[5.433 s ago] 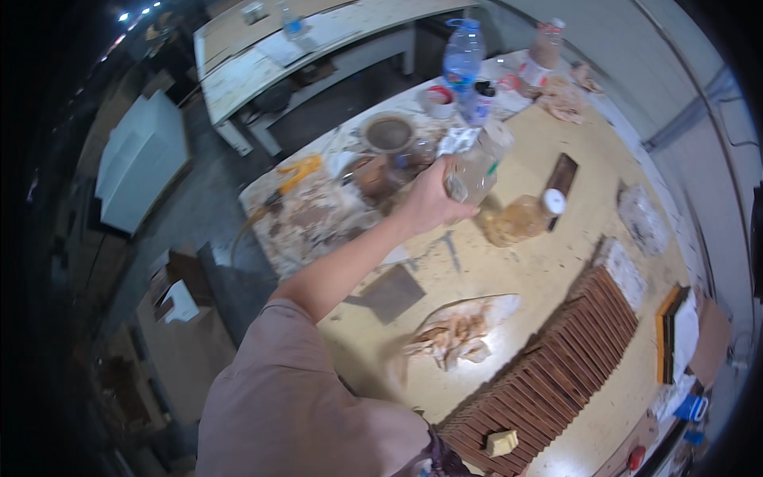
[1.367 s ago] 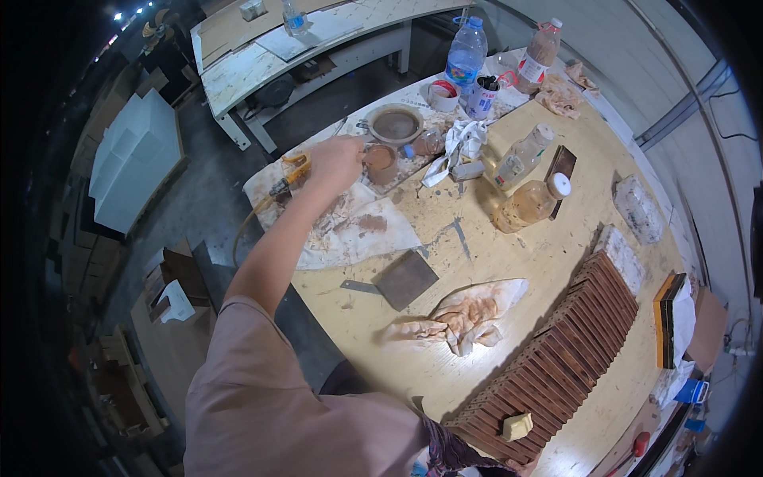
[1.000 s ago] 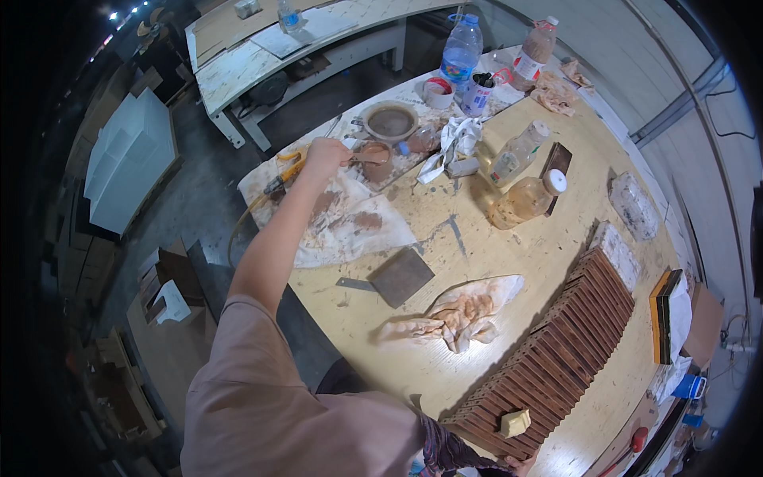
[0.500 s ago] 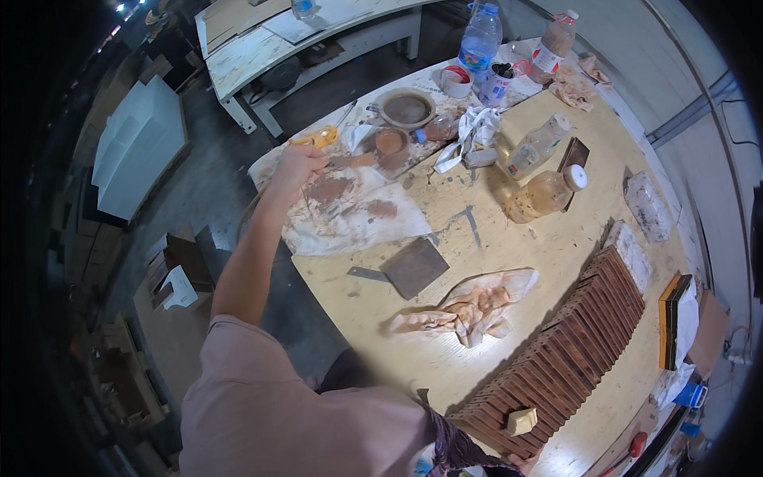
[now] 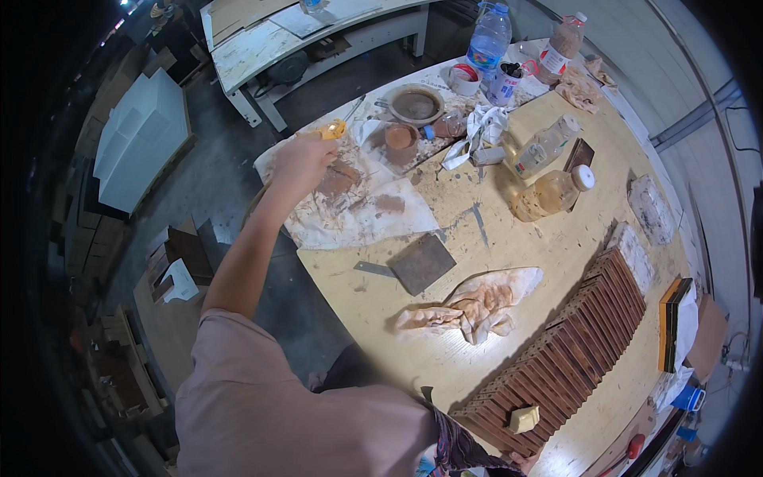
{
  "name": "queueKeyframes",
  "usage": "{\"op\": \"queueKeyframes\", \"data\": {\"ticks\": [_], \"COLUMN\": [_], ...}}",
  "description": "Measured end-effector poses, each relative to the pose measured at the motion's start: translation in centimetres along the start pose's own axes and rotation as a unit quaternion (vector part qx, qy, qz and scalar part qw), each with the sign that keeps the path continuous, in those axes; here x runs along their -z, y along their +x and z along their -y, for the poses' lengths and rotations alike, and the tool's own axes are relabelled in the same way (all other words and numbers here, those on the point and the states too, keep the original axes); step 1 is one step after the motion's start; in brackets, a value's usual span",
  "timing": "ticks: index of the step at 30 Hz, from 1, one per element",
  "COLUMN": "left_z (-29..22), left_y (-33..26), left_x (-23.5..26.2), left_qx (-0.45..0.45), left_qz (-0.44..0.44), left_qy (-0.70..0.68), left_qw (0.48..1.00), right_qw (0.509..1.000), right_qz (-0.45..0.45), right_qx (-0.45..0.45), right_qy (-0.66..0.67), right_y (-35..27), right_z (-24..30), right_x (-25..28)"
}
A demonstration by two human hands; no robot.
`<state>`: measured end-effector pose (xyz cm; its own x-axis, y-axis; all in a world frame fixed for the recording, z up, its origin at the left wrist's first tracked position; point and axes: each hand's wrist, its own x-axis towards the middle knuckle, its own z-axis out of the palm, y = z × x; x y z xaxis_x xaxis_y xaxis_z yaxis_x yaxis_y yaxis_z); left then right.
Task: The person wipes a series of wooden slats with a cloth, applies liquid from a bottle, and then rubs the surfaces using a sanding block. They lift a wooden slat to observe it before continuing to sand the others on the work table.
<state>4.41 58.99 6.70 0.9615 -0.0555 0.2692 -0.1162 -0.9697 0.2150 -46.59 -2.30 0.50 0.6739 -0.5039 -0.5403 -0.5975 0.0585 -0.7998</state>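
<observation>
My left hand [image 5: 306, 163] is closed over the stained white cloth [image 5: 397, 216] at the table's far left. A flat brown-smeared scraper showed in it a moment ago; now its blade barely stands out against the brown patch on the cloth. Just beyond the fingers lies a yellow-orange tool [image 5: 334, 129]. A brown-filled cup [image 5: 400, 141] stands to the hand's right, with a round bowl [image 5: 415, 103] behind it. My right hand [image 5: 524, 461] shows only partly at the lower edge, beside the near end of a long row of brown wooden slats [image 5: 564, 350]; its fingers are mostly hidden.
A cream block [image 5: 524, 419] sits on the slats. Mid-table are a crumpled stained rag [image 5: 485, 306] and a dark square plate [image 5: 424, 265] by a metal strip. Bottles, one with amber liquid [image 5: 548, 195], occupy the far right. Another bench [image 5: 262, 60] stands beyond.
My left hand has drawn the scraper away from the cup, back over the stained cloth. The view has shifted slightly. My right hand stays at the slats' near end.
</observation>
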Motion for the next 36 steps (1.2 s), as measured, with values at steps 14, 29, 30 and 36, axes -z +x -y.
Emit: {"op": "queueKeyframes", "data": {"ticks": [14,29,30,36], "left_z": [-0.3,4.8,4.8,4.1], "left_y": [6.8,9.4,9.3,8.7], "left_x": [-2.1,-8.0,-8.1,-7.9], "left_qx": [-0.088,0.066,0.077,0.065], "left_qz": [0.100,0.165,0.172,0.149], "left_qy": [0.077,-0.013,-0.022,-0.023], "left_qw": [0.988,0.984,0.982,0.986], "right_qw": [0.995,0.988,0.988,0.989], "right_qz": [-0.028,-0.037,-0.038,-0.037], "right_qx": [0.023,0.041,0.041,0.039], "right_qy": [0.090,0.147,0.145,0.141], "right_y": [0.3,1.4,1.4,1.3], "right_z": [-1.9,-2.7,-2.6,-2.0], "right_x": [0.1,-0.7,-0.6,-0.8]}}
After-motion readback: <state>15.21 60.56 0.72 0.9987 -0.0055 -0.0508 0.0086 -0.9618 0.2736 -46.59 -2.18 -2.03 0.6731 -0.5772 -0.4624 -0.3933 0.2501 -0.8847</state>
